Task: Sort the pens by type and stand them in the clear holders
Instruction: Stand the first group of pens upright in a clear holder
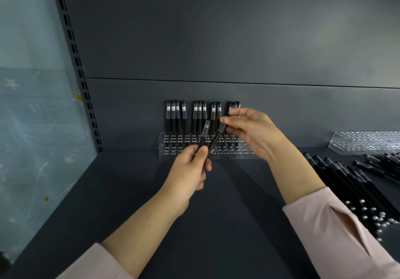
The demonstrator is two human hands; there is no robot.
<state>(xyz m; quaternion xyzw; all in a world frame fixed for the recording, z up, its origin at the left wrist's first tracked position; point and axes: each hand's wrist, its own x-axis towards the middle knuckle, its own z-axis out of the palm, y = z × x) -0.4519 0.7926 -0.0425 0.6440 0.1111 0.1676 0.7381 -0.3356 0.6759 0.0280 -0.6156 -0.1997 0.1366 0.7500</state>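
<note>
Black pens throughout the head view: the left hand (190, 170) grips two before the clear holder (164, 156), an upright pen (204, 133) with a clear cap and a tilted pen (216, 138) whose top the right hand (253, 131) pinches. Behind them standing pens (184, 116) line the holder's back row; loose pens (346, 183) lie on the shelf (129, 192) at right

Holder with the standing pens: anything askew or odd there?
Slightly. The pens in the back row of the holder stand in uneven clusters with empty slots between, and a few lean instead of standing straight. Nothing looks broken or spilled.
</note>
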